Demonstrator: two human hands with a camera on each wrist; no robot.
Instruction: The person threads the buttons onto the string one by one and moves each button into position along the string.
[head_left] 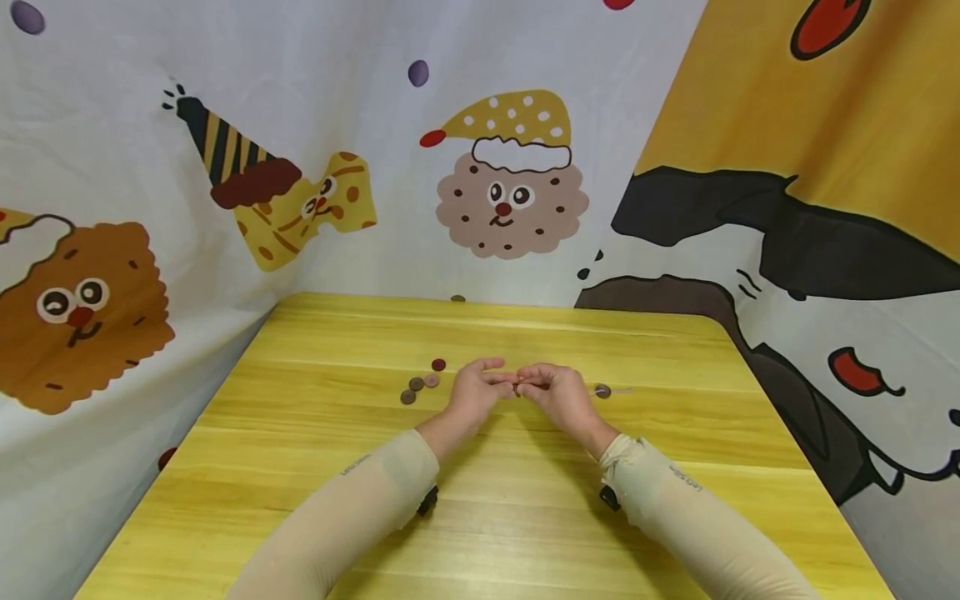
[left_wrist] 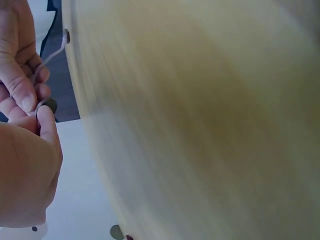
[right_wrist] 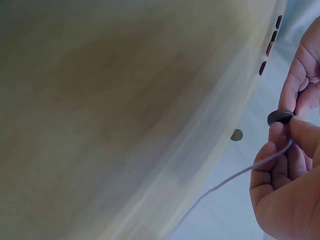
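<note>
My left hand [head_left: 477,393] and right hand [head_left: 561,398] meet above the middle of the table. Between the left thumb and finger is a dark round button [left_wrist: 48,104], seen edge-on in the right wrist view. The right hand pinches a thin pale string [right_wrist: 225,181] close against that button; fingertips hide whether it passes through a hole. From the right hand the string runs down to another brown button [head_left: 603,390], lying on the table to the right with string showing on both sides of it.
Left of the hands lie several loose buttons: a dark red one [head_left: 438,365], a pinkish one [head_left: 432,380] and brown ones [head_left: 408,397]. They rest on a yellow wood-grain table [head_left: 517,517]. A cartoon-printed cloth [head_left: 360,75] hangs behind and beside it.
</note>
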